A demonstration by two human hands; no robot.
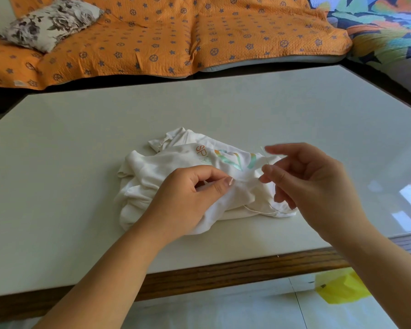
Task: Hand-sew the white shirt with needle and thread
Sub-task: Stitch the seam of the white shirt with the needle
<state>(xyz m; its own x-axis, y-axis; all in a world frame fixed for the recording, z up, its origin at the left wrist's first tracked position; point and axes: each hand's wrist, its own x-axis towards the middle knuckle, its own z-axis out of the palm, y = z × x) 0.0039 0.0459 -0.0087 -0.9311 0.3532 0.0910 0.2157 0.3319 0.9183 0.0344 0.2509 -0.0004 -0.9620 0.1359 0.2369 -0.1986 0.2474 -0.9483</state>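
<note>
Sofa: an orange quilted sofa cover with blue star marks (152, 39) is far beyond both hands. A grey flowered cushion (50, 22) lies on it, beyond the left hand.
Counter: a pale smooth counter with a brown wooden edge (81, 150) is under both hands.
Shirt: the crumpled white cotton shirt with an orange and green print (157, 167) lies on the counter, below and between the two hands.
Left hand: the left hand (188, 193) rests on the shirt, and its thumb and forefinger pinch a fold of the cloth.
Right hand: the right hand (311, 184) is lifted just above the right edge of the shirt. The forefinger is stretched and the other fingers are curled. It is blurred, so I cannot tell if it grasps anything.
Bag: a crumpled yellow plastic bag (339, 290) is on the floor, below the right forearm. It is the only container here, and its content is not visible.
Thread: a thin white thread (261, 211) lies in a loose loop on the shirt, under the fingers of the right hand.
Needle: too small to find.
Step in hand: probably one stitch at the pinched fold.
How to do it well: I think the left hand should keep the fold flat and tight. The right hand should draw the thread slowly, so that the loose loop does not knot or catch.
</note>
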